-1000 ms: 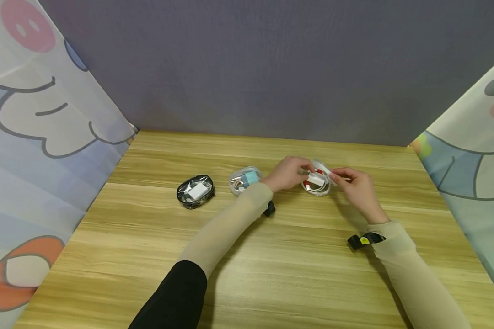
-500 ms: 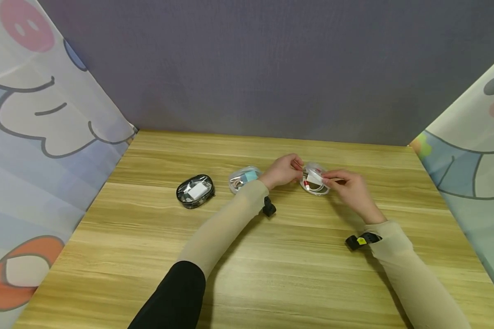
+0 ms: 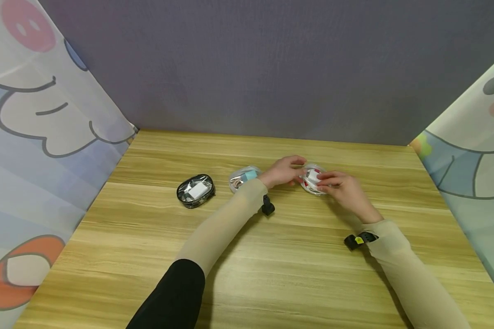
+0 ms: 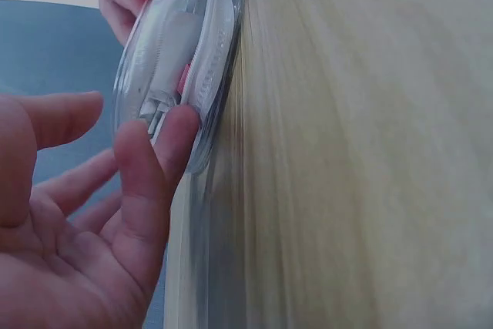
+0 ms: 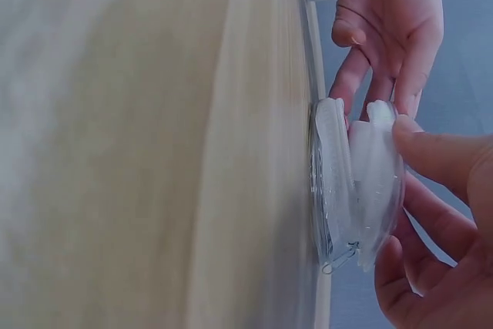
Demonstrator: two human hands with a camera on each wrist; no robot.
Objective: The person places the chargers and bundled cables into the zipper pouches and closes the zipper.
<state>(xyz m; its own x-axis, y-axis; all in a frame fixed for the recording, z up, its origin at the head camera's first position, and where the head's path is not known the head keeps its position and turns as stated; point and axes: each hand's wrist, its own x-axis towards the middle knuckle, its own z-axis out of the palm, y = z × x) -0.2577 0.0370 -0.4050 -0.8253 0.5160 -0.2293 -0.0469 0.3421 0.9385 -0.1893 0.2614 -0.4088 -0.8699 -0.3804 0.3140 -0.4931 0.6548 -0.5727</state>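
A round clear zip pouch [image 3: 311, 186] with white trim lies on the table; in the left wrist view its zip gapes, with a white charger plug and a red part inside. My left hand [image 3: 283, 172] is at its left side, with two fingertips [image 4: 182, 125] touching the gaping rim and the thumb held apart. From the right, my right hand [image 3: 345, 189] holds the lid by thumb and fingers, also seen in the right wrist view, where the zip pull hangs at the near end of the pouch [image 5: 335, 190].
A second clear pouch [image 3: 235, 178] with a light blue item sits just left of my left hand, partly hidden by it. Farther left is a black-rimmed clear pouch [image 3: 189, 195] holding a white block. A grey panel [image 3: 247, 82] stands behind the wooden table [image 3: 296, 274].
The raised lid of the right-hand pouch has come down over its contents. My right hand has moved slightly left with it; my left hand has drawn back a little to the pouch's left edge.
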